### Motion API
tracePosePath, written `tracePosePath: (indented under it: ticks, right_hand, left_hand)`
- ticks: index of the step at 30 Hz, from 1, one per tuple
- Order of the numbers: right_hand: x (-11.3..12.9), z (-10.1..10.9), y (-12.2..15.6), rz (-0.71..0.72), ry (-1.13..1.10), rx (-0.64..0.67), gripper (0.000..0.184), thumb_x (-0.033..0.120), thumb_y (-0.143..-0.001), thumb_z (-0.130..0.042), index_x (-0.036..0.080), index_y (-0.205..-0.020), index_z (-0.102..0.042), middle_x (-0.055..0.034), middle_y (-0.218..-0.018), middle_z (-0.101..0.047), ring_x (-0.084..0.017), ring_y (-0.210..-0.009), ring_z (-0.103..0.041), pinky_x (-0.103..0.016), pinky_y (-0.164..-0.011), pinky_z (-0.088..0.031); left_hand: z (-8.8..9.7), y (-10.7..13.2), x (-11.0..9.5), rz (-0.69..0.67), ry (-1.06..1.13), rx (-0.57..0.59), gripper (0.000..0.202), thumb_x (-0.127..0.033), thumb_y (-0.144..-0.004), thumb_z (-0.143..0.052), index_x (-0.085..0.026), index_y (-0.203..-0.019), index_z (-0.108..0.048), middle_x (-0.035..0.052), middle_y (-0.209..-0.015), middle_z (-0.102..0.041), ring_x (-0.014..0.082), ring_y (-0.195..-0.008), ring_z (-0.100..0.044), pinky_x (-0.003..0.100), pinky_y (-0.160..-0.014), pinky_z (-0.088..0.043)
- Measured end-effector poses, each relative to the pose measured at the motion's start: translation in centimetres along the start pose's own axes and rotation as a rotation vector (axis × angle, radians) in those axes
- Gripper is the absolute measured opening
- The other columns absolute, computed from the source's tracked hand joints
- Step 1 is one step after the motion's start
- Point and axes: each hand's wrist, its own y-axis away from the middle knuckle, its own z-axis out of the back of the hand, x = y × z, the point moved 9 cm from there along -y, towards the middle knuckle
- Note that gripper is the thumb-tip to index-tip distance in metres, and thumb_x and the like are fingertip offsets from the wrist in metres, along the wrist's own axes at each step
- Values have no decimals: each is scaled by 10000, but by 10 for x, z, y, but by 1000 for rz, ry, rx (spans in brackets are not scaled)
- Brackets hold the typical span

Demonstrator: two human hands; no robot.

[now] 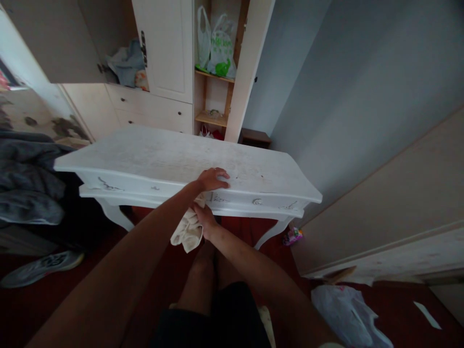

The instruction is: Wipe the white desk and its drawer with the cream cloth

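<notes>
A white dressing table [170, 152] with scuffed dark marks on its top and carved trim along its front stands before me. My left hand [213, 179] rests on the front part of the tabletop, fingers stretched out and holding nothing. Just below the table's front edge, my right hand [205, 220] is closed around a bunched cream cloth [188, 231]. The cloth hangs down beside the front panel, and part of it is hidden by my left forearm.
Behind the table is a wardrobe [170, 48] with doors ajar and plastic bags [222, 50] on a shelf. Dark clothes [29, 179] are piled left, above a shoe [43, 268]. A plastic bag [348, 314] and a small pink box [292, 236] lie on the right.
</notes>
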Motion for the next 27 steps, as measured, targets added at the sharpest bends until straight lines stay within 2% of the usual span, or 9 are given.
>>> tracePosePath:
  ticks: [4, 7, 11, 13, 15, 19, 22, 24, 27]
  right_hand:
    - [8, 26, 38, -104, -111, -43, 497, 457, -674, -837, 224, -1077, -663, -14, -868, -776, -252, -851, -740, -397, -805, -592]
    - [44, 73, 82, -80, -90, -98, 531, 463, -646, -872, 170, -1050, -691, -65, -880, -789, -284, -865, -751, -416, -841, -589]
    - [124, 141, 136, 40, 23, -202, 494, 467, -708, -849, 170, -1073, -696, -97, -997, -795, -295, -914, -757, -415, -857, -588]
    - [173, 166, 155, 144, 61, -280, 492, 470, -707, -846, 181, -1075, -695, -96, -980, -797, -299, -912, -757, -412, -833, -595]
    - [225, 180, 164, 280, 107, -336, 499, 479, -718, -830, 184, -1095, -690, -89, -962, -794, -295, -910, -754, -406, -816, -598]
    - [323, 191, 150, 650, 264, -427, 518, 517, -733, -799, 168, -1093, -670, -75, -967, -775, -269, -900, -735, -385, -799, -590]
    - [371, 201, 121, 924, 427, -539, 541, 538, -753, -764, 166, -1124, -632, -87, -1072, -743, -238, -937, -706, -378, -851, -567]
    - [380, 208, 96, 990, 623, -629, 574, 559, -770, -722, 148, -1155, -612, -133, -1132, -716, -254, -990, -682, -414, -909, -545]
    - [358, 208, 47, 839, 1114, -617, 642, 523, -770, -728, 131, -1263, -600, -203, -1309, -638, -329, -1231, -578, -492, -1077, -434]
  left_hand:
    - [1, 3, -2, 0, -15, -19, 395, -424, -783, -695, -292, -1153, -729, -11, -1395, -644, 230, -1294, -580, 354, -1136, -400]
    - [2, 7, -4, -14, -53, -29, 426, -422, -785, -684, -297, -1191, -713, -7, -1409, -633, 231, -1298, -573, 362, -1135, -394]
    - [4, 12, -8, -27, -89, -58, 389, -417, -805, -647, -317, -1176, -710, -7, -1382, -651, 244, -1302, -565, 408, -1116, -405]
    - [6, 13, -10, -42, -108, -75, 387, -415, -820, -624, -303, -1182, -704, 11, -1379, -652, 256, -1297, -567, 436, -1108, -407]
    - [6, 14, -11, -52, -126, -84, 385, -404, -832, -600, -290, -1186, -698, 24, -1377, -652, 264, -1288, -572, 452, -1098, -410]
    - [5, 14, -14, -65, -157, -86, 395, -415, -849, -565, -283, -1201, -687, 31, -1398, -635, 274, -1280, -573, 472, -1085, -413]
    - [6, 16, -16, -54, -165, -92, 399, -419, -857, -553, -284, -1212, -677, 31, -1407, -629, 275, -1294, -564, 469, -1091, -406]
    - [7, 17, -16, -46, -163, -92, 394, -412, -860, -548, -281, -1211, -673, 33, -1405, -630, 273, -1293, -564, 462, -1093, -403]
    - [8, 18, -17, -36, -168, -94, 382, -403, -862, -541, -284, -1201, -669, 32, -1395, -635, 271, -1285, -567, 461, -1088, -405]
